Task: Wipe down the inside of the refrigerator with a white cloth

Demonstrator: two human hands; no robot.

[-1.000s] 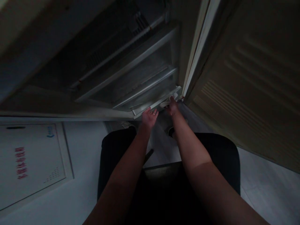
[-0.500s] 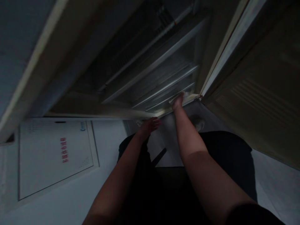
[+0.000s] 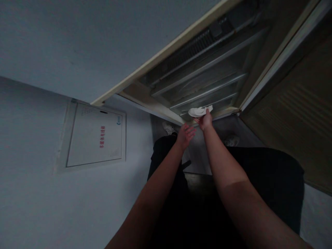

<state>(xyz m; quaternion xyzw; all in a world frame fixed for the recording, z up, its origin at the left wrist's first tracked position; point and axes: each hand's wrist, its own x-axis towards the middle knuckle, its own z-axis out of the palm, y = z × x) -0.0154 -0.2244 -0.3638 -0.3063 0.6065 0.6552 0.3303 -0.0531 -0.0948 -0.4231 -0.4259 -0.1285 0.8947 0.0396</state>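
My right hand [image 3: 204, 121] is closed round a crumpled white cloth [image 3: 198, 111], which bulges out to the left beyond the fingers. The cloth is in front of the lowest part of a dark panelled recess [image 3: 204, 77] with pale horizontal bars. Just to the left and nearer to me, my left hand [image 3: 186, 135] hangs in the air with its fingers spread. Nothing is in it. Part of the right palm and the cloth's far side are hidden.
On the right stands a brown panel [image 3: 293, 121] with slat-like ridges. A pale frame edge [image 3: 155, 57] borders the recess on the left. A white wall box [image 3: 98, 135] with red characters is at left. My shoe [image 3: 169, 128] rests on the grey floor [image 3: 197, 152].
My right hand has lifted the cloth off the bottom of the recess and drawn it closer. The left hand has come nearer to it. My view has shifted left, showing more wall.
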